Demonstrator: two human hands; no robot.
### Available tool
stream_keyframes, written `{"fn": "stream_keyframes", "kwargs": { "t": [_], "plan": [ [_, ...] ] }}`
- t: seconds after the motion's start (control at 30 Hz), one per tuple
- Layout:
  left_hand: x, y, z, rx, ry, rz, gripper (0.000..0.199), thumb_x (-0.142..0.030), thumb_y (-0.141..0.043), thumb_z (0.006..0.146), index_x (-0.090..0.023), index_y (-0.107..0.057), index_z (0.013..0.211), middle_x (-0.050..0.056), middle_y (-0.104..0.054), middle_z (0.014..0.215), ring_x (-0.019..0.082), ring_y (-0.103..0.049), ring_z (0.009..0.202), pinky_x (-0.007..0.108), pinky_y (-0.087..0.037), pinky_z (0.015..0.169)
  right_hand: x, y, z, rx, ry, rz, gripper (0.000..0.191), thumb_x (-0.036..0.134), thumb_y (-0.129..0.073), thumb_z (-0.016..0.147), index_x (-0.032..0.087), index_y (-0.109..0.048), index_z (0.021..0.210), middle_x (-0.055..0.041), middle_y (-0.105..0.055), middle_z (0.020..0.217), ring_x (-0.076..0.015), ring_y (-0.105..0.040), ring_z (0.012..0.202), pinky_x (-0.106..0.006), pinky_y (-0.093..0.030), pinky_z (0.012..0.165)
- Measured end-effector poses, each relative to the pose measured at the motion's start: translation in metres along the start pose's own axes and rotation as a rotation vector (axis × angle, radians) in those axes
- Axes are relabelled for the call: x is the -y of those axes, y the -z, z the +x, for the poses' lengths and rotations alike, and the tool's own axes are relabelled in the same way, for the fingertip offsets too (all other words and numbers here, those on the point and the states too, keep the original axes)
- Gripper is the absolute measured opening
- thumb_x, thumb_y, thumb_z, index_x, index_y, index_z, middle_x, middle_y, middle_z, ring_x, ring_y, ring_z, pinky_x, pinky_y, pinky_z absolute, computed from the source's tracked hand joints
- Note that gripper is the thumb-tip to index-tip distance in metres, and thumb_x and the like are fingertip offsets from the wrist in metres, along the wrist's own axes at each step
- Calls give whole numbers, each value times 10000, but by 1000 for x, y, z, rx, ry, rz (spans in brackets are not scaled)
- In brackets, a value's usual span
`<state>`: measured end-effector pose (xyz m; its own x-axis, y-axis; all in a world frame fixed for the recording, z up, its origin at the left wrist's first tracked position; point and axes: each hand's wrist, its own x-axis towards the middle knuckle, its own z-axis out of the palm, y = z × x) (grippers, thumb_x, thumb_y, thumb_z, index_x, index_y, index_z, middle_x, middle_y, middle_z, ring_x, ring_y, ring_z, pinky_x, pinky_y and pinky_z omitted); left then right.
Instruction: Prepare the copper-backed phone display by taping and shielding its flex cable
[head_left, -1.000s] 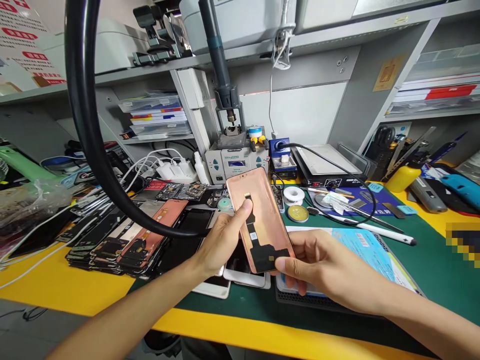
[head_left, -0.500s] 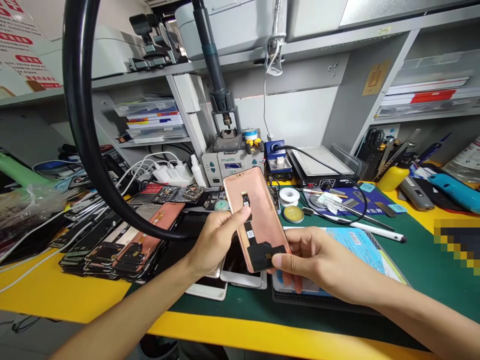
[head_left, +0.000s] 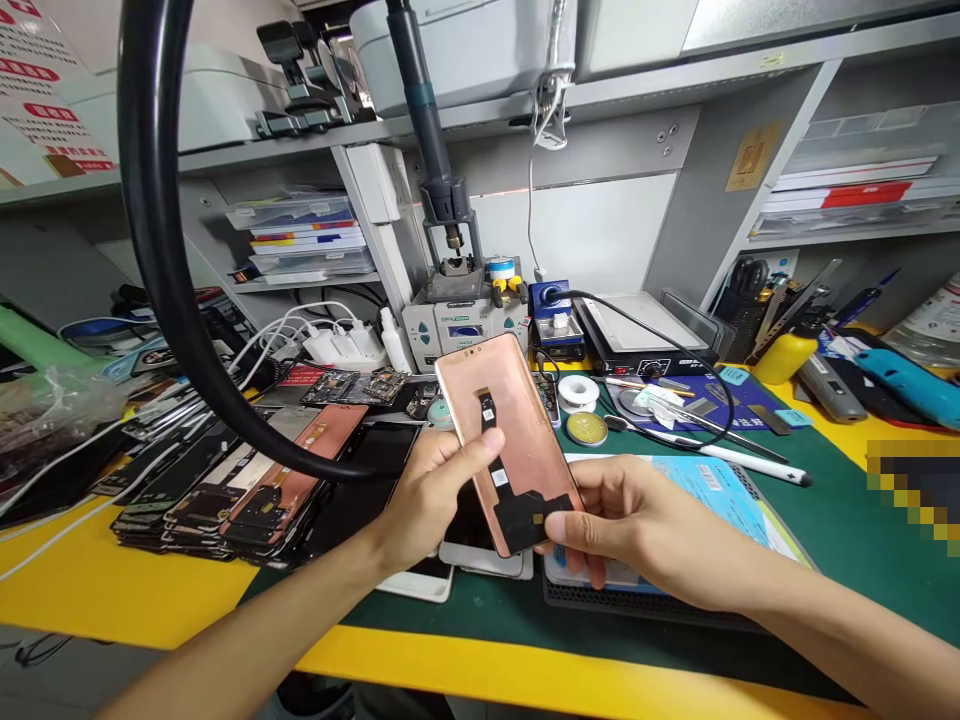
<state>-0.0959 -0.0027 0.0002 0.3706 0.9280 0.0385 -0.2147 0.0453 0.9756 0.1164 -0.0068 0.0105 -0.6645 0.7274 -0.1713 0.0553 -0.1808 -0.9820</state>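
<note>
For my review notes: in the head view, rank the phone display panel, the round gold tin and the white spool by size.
Phone display panel, nearest the camera; then round gold tin and white spool, too alike to rank.

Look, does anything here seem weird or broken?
Yes, a bit: the phone screen held between the left hand and right hand shows a bare copper back with a black ribbon strip, so it looks taken out of its phone.
</note>
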Motion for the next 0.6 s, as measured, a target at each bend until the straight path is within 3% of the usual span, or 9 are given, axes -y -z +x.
{"fn": "stream_keyframes", "kwargs": {
  "t": [0.17, 0.3, 0.43, 0.53, 0.6],
  "plan": [
    [2, 0, -1, -18, -30, 18, 339, -401, -605, 898, -111, -725, 766, 71, -723, 679, 211, -683, 595, 289, -537, 542, -3, 1, 1, 6, 13, -17, 289, 394, -733, 818, 111, -679, 842, -4, -606, 685, -84, -508, 556, -195, -462, 513],
    [3, 0, 0, -87, -36, -30, 461, -477, -470, 956, -123, -725, 805, 77, -735, 742, 209, -696, 671, 295, -544, 613, -4, 0, 0, 24, 26, -39, 301, 406, -713, 833, 107, -679, 842, -16, -609, 708, -96, -505, 581, -218, -469, 536],
    [4, 0, 0, -57, -19, -36, 310, -378, -617, 889, -111, -714, 764, 73, -724, 704, 214, -686, 637, 298, -538, 590, -3, -1, -1, 7, 25, -36, 311, 416, -718, 825, 108, -679, 837, -16, -609, 706, -100, -507, 583, -218, -464, 524],
    [4, 0, -1, -69, -18, -66, 484, -520, -452, 944, -129, -723, 854, 75, -729, 730, 220, -689, 644, 316, -542, 595, -3, -1, 0, 16, 26, -43, 324, 425, -714, 826, 104, -681, 844, -26, -620, 723, -104, -509, 593, -227, -467, 533],
    [4, 0, 0, -43, -4, -57, 472, -546, -503, 908, -130, -721, 865, 77, -729, 724, 227, -683, 620, 326, -542, 574, -3, -1, 0, 14, 24, -37, 320, 424, -718, 822, 106, -677, 834, -24, -621, 721, -101, -508, 587, -222, -466, 530]
  ]
}}
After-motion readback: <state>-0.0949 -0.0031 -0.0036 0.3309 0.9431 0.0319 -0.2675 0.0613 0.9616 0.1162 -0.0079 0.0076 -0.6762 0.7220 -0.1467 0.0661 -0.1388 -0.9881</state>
